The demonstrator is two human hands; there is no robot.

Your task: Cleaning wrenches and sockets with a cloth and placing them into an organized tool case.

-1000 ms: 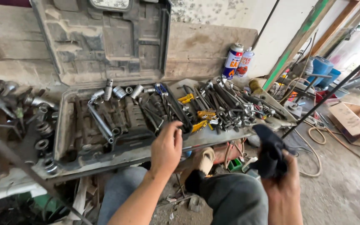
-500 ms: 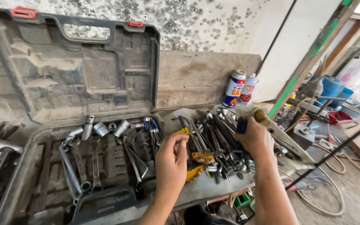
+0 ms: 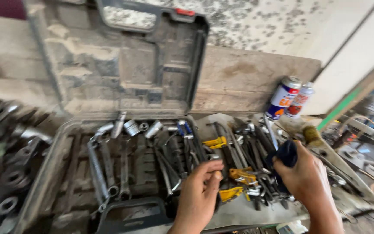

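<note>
Left hand (image 3: 199, 195): near edge, centre, fingers loosely curled and narrow, tips reaching over the seam between case and tool pile; holds nothing that shows.

Right hand (image 3: 306, 178): near edge, right of centre, closed around a dark blue handle (image 3: 285, 154); the handle's lower part is hidden in the fist, and what tool it belongs to cannot be told.

Yellow clamps (image 3: 234, 184): just beyond the left fingertips, lying among loose tools (image 3: 247, 143) heaped on the bench, between the two hands.

Case (image 3: 66, 173): grey plastic, open, left of the hands. Tray holds wrenches (image 3: 98, 169) laid lengthwise and sockets (image 3: 131, 128) along the far row.

Lid (image 3: 122, 65): stands upright behind the tray, red latch at its top edge.

Sockets and rings (image 3: 9, 173): blurred, left of the case.

Spray cans (image 3: 288, 99): two, upright, touching, behind the tool pile against a wooden board (image 3: 247, 78).

Wall (image 3: 273, 21): speckled, farthest.
</note>
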